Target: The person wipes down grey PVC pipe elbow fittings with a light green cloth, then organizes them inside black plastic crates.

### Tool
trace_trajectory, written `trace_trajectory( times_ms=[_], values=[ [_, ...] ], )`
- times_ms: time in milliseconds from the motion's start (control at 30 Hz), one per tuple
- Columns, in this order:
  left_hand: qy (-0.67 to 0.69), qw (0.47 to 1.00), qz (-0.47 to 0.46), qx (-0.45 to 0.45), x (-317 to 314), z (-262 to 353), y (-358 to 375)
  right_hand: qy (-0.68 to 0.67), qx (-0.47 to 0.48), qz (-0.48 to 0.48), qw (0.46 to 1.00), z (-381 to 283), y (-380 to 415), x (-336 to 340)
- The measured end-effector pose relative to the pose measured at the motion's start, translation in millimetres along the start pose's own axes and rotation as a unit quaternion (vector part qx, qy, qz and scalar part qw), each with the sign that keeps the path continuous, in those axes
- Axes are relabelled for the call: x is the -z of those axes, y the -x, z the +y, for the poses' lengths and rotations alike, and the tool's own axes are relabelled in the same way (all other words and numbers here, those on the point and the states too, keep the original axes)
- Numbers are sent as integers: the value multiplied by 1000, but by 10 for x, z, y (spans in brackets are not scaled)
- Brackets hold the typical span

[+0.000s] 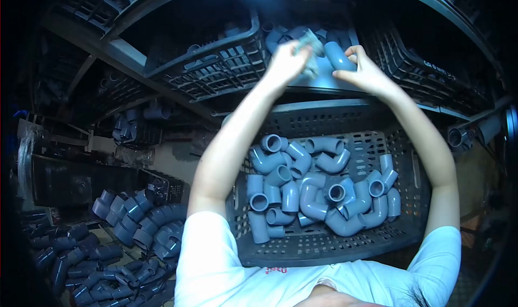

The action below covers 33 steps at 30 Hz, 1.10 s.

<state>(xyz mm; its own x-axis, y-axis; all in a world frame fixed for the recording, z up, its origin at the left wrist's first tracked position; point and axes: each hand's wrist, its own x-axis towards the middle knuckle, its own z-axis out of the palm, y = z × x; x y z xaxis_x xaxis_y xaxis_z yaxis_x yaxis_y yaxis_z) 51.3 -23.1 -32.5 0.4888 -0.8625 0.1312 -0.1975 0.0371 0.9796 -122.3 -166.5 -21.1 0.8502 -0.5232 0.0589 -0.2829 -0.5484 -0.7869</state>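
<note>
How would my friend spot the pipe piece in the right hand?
Find the big black basket before the white shirt. Beyond its far edge, the right hand holds a gray pipe piece, beside the cloth in the left hand. Unlike pieces inside the basket, it's hand-held.

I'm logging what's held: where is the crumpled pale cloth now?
The crumpled pale cloth is at the head view's upper centre, in the person's left hand, just left of the grey curved plastic pipe fitting in the right hand.
</note>
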Motion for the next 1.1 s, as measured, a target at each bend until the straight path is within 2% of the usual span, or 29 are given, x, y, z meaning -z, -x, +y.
trace_trajectory(
  times_ms=[33,67,100,133,200,433,500,667,833,900,933,967,1033,1100],
  values=[
    [-41,993,-36,100,-92,105,93,31,-45,-2,999,103,-230,59],
    [-48,990,-70,114,-234,-205,56,48,-34,22,998,206,-467,109],
    [-61,978,-174,98,-315,-329,59,67,-22,44,997,301,-710,147],
    [-96,955,-248,133,-350,-235,44,74,-19,43,996,391,-968,178],
    [-31,967,-222,120,-413,-308,2,225,-1,89,970,568,-1405,181],
    [-51,966,-210,144,-342,-278,61,219,-22,95,971,736,-1950,-138],
    [-43,967,-206,140,-333,-287,60,278,2,141,950,747,-1985,-174],
    [-50,966,-212,140,-320,-256,68,239,-6,132,962,776,-2053,-120],
    [-33,969,-208,129,-335,-359,43,190,52,135,971,411,-1801,140],
    [-47,987,-125,87,-375,-457,26,125,129,144,973,426,-1674,233],
    [-39,990,-103,83,-366,-457,19,6,155,132,979,606,-1643,293],
    [-28,993,-82,85,-343,-456,11,-16,129,111,985,46,-1077,261],
    [15,995,-56,78,-302,-532,-43,-5,71,75,995,-298,-435,218],
    [49,998,-23,44,-313,-529,-9,-4,218,32,975,-357,152,15]
  ],
)
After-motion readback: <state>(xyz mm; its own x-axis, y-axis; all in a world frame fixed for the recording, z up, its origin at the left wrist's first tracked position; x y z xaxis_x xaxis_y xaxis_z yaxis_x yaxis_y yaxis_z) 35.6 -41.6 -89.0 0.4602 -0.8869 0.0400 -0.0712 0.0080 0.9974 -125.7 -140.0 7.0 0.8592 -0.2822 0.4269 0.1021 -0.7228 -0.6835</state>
